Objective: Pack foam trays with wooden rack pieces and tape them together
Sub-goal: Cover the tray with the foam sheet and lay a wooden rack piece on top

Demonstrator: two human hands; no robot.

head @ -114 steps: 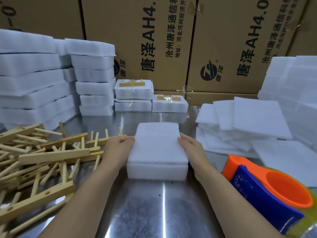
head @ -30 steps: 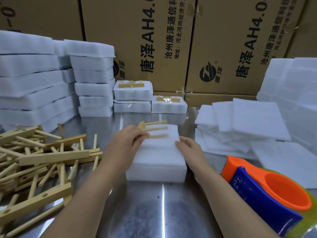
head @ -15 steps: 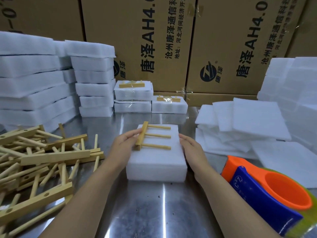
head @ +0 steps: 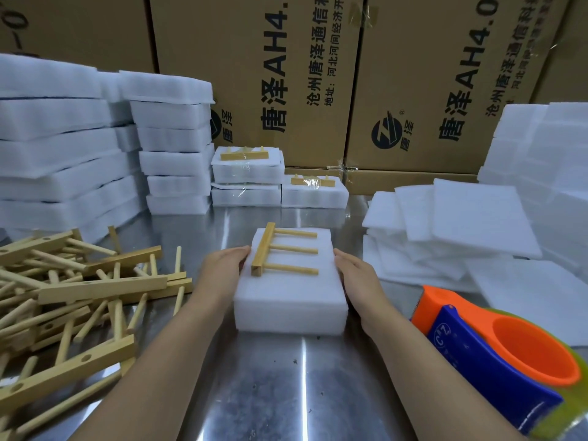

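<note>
At the middle of the steel table (head: 286, 393) sits my foam tray block (head: 291, 300), two white slabs stacked, soft and faintly fibrous, with square corners. Four seconds back its top was bare. Now the wooden rack piece (head: 280, 249) lies flat on the far half of that top: a pale square bar along the left edge with three round dowels pointing right, comb-like. Half a second ago my left hand (head: 222, 265) had its fingers on the bar. It has since let go and dropped to the block's left side, where its nearly straight fingers press the foam just beside the bar and grip nothing. My right hand (head: 356, 272) has stayed on the right side, fingers relaxed and flat against the foam, not clasping anything.

Toward the left edge lies the loose pile of rack pieces (head: 79, 291), drilled bars and dowels crossing. Along the back edge stand taped packs (head: 248, 170), glossy with film, and tall foam stacks (head: 63, 148) occupy the back left corner. Thin foam sheets (head: 461, 224) overlap at the right edge. An orange-and-blue plastic tape dispenser (head: 496, 354) is at the front right corner.
</note>
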